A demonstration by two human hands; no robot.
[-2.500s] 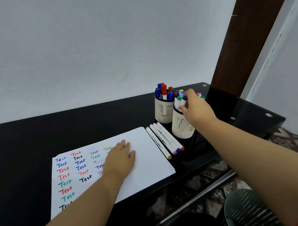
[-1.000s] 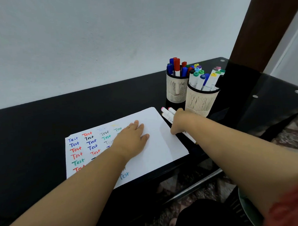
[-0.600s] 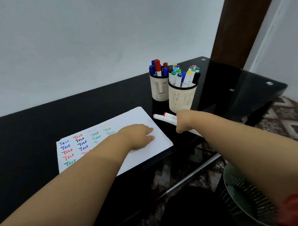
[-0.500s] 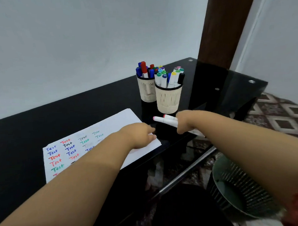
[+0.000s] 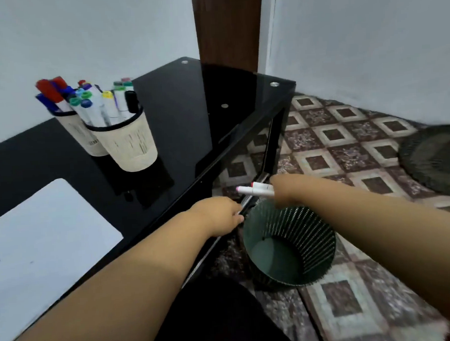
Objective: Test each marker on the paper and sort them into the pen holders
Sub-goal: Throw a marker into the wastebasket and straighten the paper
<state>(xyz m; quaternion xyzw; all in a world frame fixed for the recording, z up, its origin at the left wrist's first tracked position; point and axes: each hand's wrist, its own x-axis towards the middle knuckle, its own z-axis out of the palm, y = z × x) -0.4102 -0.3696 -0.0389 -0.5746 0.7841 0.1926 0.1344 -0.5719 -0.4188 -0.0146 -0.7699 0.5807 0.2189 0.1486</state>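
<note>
Right hand (image 5: 284, 191) gripping markers (image 5: 255, 190) above bin rim (image 5: 261, 206), left hand (image 5: 222, 217) loosely curled, empty, past table edge (image 5: 184, 210)

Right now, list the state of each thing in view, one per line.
right hand: grips white markers above the bin
left hand: at the table edge, fingers hidden
green mesh bin: upright on the floor, nothing visible inside
front pen holder: upright, full of markers
back pen holder: upright, full of markers
paper: flat on the table
</note>
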